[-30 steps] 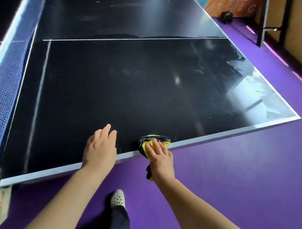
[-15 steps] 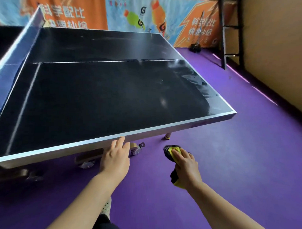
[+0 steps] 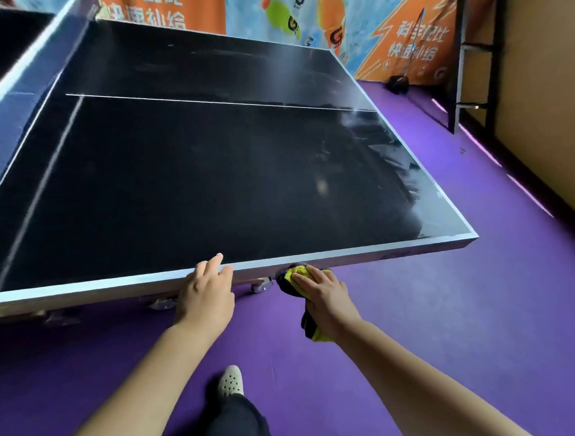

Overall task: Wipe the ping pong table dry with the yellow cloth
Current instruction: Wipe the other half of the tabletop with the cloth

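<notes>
The black ping pong table (image 3: 187,175) fills the upper left, with a white centre line and pale edge band. The yellow cloth with dark trim (image 3: 296,276) is bunched against the table's near edge, and part of it hangs below my wrist. My right hand (image 3: 326,298) lies over the cloth with fingers extended, pressing it to the edge band. My left hand (image 3: 207,294) rests on the near edge to the left, fingertips on the tabletop rim, holding nothing. Streaky wet patches show near the table's right side (image 3: 398,168).
The blue net (image 3: 24,86) runs along the table's left. Purple floor (image 3: 446,310) surrounds the table. Orange and blue banners (image 3: 404,41) line the back wall, with a dark metal frame (image 3: 470,64) at the right. Table wheels (image 3: 261,285) sit under the edge. My shoe (image 3: 230,381) is below.
My view dipped below the table edge and rose again. My right hand with the cloth left the tabletop, dropped below it, and now presses on the edge band. My left hand stays at the edge.
</notes>
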